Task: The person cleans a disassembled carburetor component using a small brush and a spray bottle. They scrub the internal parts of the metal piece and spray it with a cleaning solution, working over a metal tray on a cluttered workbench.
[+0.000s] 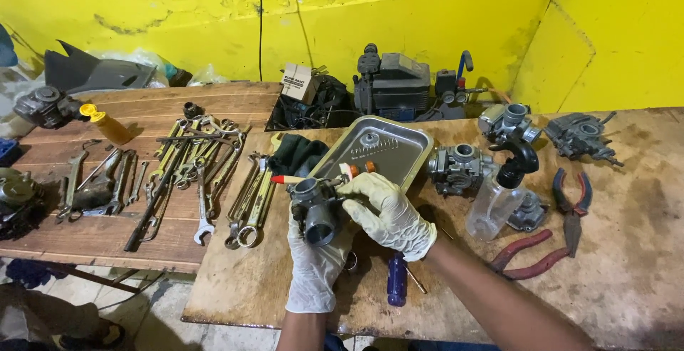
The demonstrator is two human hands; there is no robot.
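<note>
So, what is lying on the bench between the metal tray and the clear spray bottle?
In the head view, one grey carburetor sits between the metal tray and the clear spray bottle.

Pretty bright, even light overall, looks like it comes from above and a bit in front. The yellow wall (399, 16) is strongly lit and saturated. The metal tray (410, 153) picks up soft glare along its rim and floor. Just below the tray, the gloved hands drop a short dark shadow onto the tabletop (627, 251). Focus is sharp around the tray and stays decent outward. Far left of it the corner goes dim and murky, with slight wide-angle stretch.
</note>
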